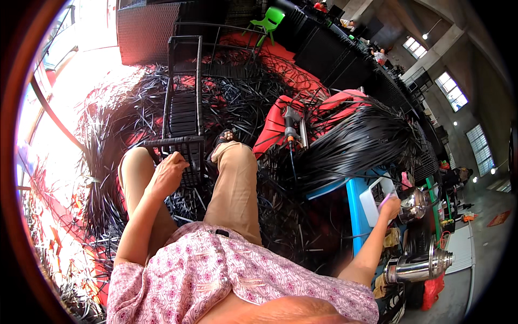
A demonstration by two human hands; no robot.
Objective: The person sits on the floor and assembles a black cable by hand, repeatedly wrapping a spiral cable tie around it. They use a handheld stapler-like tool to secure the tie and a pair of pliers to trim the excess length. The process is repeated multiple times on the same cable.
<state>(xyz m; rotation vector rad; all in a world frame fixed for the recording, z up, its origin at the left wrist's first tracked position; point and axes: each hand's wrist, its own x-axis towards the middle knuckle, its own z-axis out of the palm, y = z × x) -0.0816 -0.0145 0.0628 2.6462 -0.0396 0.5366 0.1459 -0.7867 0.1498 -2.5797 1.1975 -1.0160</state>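
Between my knees stands a black frame [199, 86] partly woven with flat black strips, its near end close to my lap. My left hand [170, 174] is closed at that near end, fingers curled together against the weave; what they pinch is hidden. Off to the right, my right hand [391, 207] reaches to a white plastic box [368, 208] on a blue stool [356, 213]. Its fingers are closed around a small pink-purple thing [384, 201], too small to name, at the box's rim.
Loose black strips [129, 102] cover the floor around my legs, with a thick bundle [350, 143] at the right. A grey power tool [292, 127] lies on red cloth [270, 127]. Steel flasks [415, 268] stand right; a green chair [268, 22] is farther off.
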